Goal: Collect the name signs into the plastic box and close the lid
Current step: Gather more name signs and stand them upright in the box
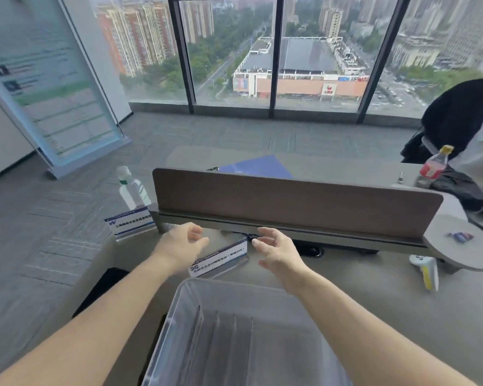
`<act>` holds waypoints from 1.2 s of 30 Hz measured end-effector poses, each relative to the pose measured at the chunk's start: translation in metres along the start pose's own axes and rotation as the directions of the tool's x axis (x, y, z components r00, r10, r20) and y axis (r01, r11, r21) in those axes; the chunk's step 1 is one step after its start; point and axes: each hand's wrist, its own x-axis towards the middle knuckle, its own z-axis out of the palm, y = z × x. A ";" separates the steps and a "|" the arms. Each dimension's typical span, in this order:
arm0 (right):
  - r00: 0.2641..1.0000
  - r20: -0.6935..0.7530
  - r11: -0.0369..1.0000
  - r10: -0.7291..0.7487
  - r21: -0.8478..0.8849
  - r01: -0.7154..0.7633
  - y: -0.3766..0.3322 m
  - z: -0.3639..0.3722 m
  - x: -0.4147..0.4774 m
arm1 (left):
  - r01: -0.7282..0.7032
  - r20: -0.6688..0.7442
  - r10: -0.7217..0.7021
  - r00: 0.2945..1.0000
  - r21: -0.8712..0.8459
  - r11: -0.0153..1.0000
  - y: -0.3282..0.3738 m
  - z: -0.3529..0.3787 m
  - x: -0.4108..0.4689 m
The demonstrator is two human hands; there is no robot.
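Indoors, grey worktop (374, 291), brown divider (290, 204), tall windows (229, 51) beyond, plastic box (234, 344), left hand (183, 240) and right hand (276, 250) empty, loose-fingered, flanking name sign (221, 260).

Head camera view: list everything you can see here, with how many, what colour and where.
white-and-blue acrylic name signs: two, one between the hands, the other at the desk's far-left corner
clear plastic box: one, transparent, open, nearest desk edge
grey desk: one, under everything
brown divider panel: one, along the desk's far side
clear water bottle with white cap: one, behind the far-left sign
red-labelled bottle with yellow cap: one, far right
blue folder: one, beyond the panel
white-and-yellow object: one, right side of desk
black office chair: one, far right
standing banner: one, pale, left
left hand, right hand: fingers relaxed, flanking the nearer sign
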 end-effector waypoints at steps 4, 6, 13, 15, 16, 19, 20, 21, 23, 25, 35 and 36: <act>0.998 -0.015 0.997 0.061 -0.049 -0.062 0.030 0.001 0.033 | 0.096 0.090 -0.103 0.991 0.079 0.992 -0.039 0.020 0.029; 0.994 -0.018 0.991 0.111 -0.075 -0.112 0.042 0.001 0.050 | 0.150 0.133 -0.161 0.978 0.089 0.985 -0.058 0.032 0.045; 0.942 -0.050 0.919 0.331 -0.208 -0.334 0.083 0.024 0.119 | 0.082 0.220 -0.117 0.968 0.161 0.984 -0.119 0.067 0.109; 0.940 -0.064 0.913 0.336 -0.223 -0.342 0.096 0.034 0.138 | 0.027 0.212 -0.060 0.975 0.153 0.988 -0.138 0.078 0.121; 0.943 -0.084 0.916 0.323 -0.222 -0.334 0.102 0.040 0.146 | -0.009 0.198 -0.019 0.980 0.139 0.990 -0.146 0.083 0.126; 0.958 -0.158 0.938 0.239 -0.219 -0.270 0.113 0.055 0.165 | -0.109 0.103 0.098 0.990 0.105 0.988 -0.163 0.097 0.132; 0.965 -0.163 0.946 0.206 -0.217 -0.239 0.116 0.058 0.169 | -0.138 0.061 0.133 0.989 0.092 0.986 -0.165 0.100 0.134; 0.970 -0.164 0.951 0.178 -0.224 -0.212 0.119 0.061 0.173 | -0.160 0.026 0.158 0.987 0.077 0.984 -0.166 0.101 0.134; 0.978 -0.155 0.945 0.140 -0.273 -0.179 0.125 0.064 0.178 | -0.184 -0.003 0.184 0.983 0.039 0.982 -0.168 0.102 0.136; 0.983 -0.144 0.927 0.110 -0.341 -0.154 0.127 0.065 0.176 | -0.195 -0.005 0.195 0.981 0.005 0.981 -0.169 0.102 0.138; 0.967 -0.222 0.912 -0.127 -0.410 0.026 0.046 0.017 0.113 | -0.315 -0.108 0.305 0.946 -0.087 0.945 -0.091 0.041 0.121; 0.962 -0.224 0.914 -0.153 -0.402 0.051 0.026 0.010 0.101 | -0.337 -0.138 0.323 0.936 -0.089 0.937 -0.073 0.028 0.115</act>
